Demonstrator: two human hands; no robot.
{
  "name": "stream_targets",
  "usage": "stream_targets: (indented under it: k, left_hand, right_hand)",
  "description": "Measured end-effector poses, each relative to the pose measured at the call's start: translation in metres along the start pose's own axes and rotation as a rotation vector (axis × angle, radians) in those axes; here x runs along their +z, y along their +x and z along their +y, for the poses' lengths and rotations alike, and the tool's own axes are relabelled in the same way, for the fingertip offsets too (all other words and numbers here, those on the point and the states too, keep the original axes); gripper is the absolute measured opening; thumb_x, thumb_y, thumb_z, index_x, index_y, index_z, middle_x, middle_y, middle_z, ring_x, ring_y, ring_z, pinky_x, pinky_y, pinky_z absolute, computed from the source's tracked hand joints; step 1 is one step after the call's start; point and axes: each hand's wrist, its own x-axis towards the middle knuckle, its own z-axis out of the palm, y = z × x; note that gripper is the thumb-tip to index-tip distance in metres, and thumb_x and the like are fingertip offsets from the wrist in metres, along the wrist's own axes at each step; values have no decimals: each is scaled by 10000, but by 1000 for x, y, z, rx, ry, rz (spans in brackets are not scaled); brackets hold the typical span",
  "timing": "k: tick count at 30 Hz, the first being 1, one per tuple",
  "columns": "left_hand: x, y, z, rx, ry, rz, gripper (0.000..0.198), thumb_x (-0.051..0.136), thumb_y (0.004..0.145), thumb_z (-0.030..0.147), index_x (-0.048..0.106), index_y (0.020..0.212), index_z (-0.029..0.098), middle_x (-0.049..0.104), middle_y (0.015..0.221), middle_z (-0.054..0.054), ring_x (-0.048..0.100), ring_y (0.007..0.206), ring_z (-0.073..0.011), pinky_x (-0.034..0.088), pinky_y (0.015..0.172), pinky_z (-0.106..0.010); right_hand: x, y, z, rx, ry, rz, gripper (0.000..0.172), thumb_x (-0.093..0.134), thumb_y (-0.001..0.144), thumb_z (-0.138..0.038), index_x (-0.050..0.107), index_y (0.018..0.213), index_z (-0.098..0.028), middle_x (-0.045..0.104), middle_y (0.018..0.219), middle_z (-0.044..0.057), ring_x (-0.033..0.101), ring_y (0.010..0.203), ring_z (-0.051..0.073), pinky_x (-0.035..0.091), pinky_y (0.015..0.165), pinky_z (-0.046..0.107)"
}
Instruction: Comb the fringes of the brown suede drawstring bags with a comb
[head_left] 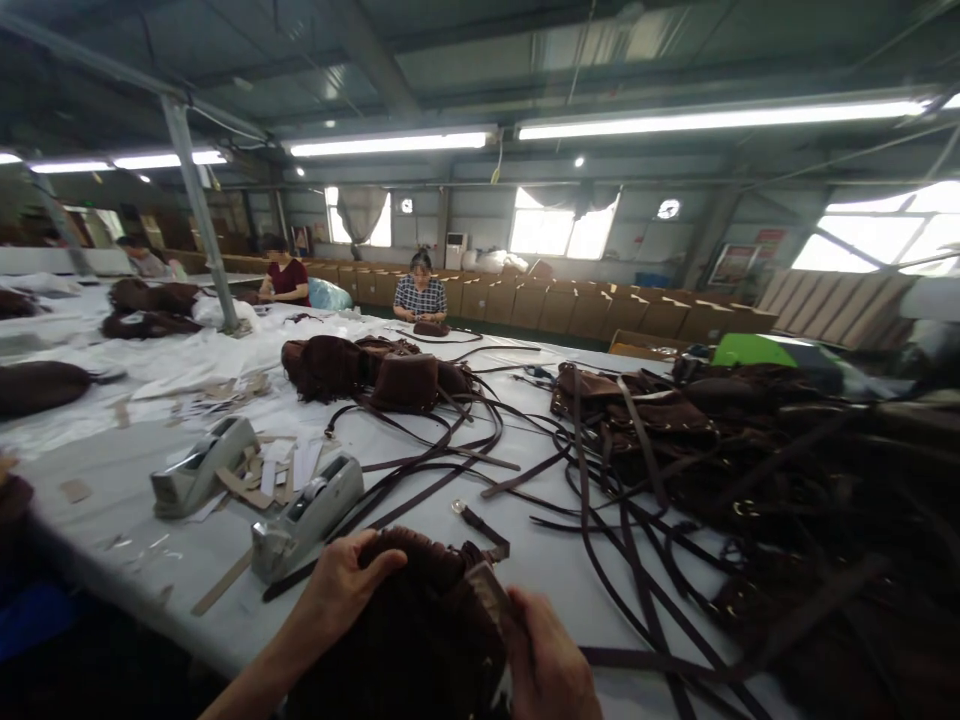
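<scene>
A dark brown bag [397, 630] with a gathered top edge is in front of me at the table's near edge. My left hand [345, 585] grips its rim, the thumb lying over the gathers. On the bag's other side my right hand [551, 655] is closed around a flat brown strap [489, 592], whose lighter face shows above the fingers. Right of this hand a long strap runs across the table; whether it is the same piece is hidden by the hand. A short strap with a metal buckle [459, 508] lies just beyond the bag.
Two grey tape dispensers [307, 515] stand at the left, beside cardboard scraps [266, 470]. More brown bags [360, 370] lie mid-table. A large pile of bags and tangled straps [675, 430] fills the right. Several people sit along the table's far side, before a row of cartons [577, 310].
</scene>
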Motion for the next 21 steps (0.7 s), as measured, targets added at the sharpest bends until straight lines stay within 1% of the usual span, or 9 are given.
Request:
stream_targets:
  k: [2,4,6,8,9,12,15,19,21]
  left_hand:
    - [14,-9,14,8,20,-66,307,649,759,472,703,843,182,712,793,-14,625,755,-230,475,664,-272]
    - [25,-17,23,39,48,-107,224,660,747,406,684,773,185,708,773,-5,618,744,-222,464,673,-268]
    - [31,-22,26,50,90,-117,205,649,754,382,658,716,182,698,735,-4,605,707,-212,446,658,-268]
    - [34,-24,23,37,132,-129,197,637,761,370,655,715,179,698,731,-7,602,699,-209,427,646,-270]
    - [34,-24,21,27,152,-139,189,637,757,364,657,721,179,700,737,-8,604,702,-210,420,643,-271]
    - [35,-21,19,-3,204,-159,178,655,725,347,634,672,178,687,694,-2,598,680,-210,391,611,-271]
    - [35,-19,25,9,208,-178,187,635,732,353,629,670,176,681,673,6,587,655,-197,380,600,-265]
    - [36,-21,34,-3,249,-162,172,576,749,312,619,679,161,685,685,-8,584,649,-180,372,607,-258]
    - [37,-23,35,-21,272,-165,163,573,750,301,616,684,159,685,689,-13,592,660,-182,371,612,-258]
  right_hand:
    - [9,18,-14,-81,-22,62,237,370,958,-153,535,1122,-200,673,840,44,656,742,175,536,671,266]
    - [21,27,-27,-209,-131,38,318,378,894,-64,549,1146,-157,690,847,66,648,738,196,525,682,293]
    - [33,26,-33,-307,-235,4,408,385,793,6,570,1140,-105,695,814,83,635,692,212,513,659,313]
    - [37,20,-33,-348,-302,19,457,395,713,23,584,1120,-62,688,779,95,615,646,219,496,623,323]
    - [36,17,-33,-351,-326,30,460,398,699,23,590,1111,-50,683,766,97,606,633,220,488,613,327]
    - [28,14,-32,-343,-387,77,416,390,746,19,593,1105,-34,676,755,101,597,628,218,478,619,332]
    - [23,17,-35,-377,-392,89,378,363,792,12,602,1083,-23,659,711,89,592,589,201,474,586,316]
    - [32,17,-36,-430,-442,153,350,338,789,28,623,992,8,603,599,63,544,470,175,424,461,290]
    - [37,12,-33,-419,-488,154,335,366,774,33,627,985,18,608,606,69,549,467,175,429,451,286]
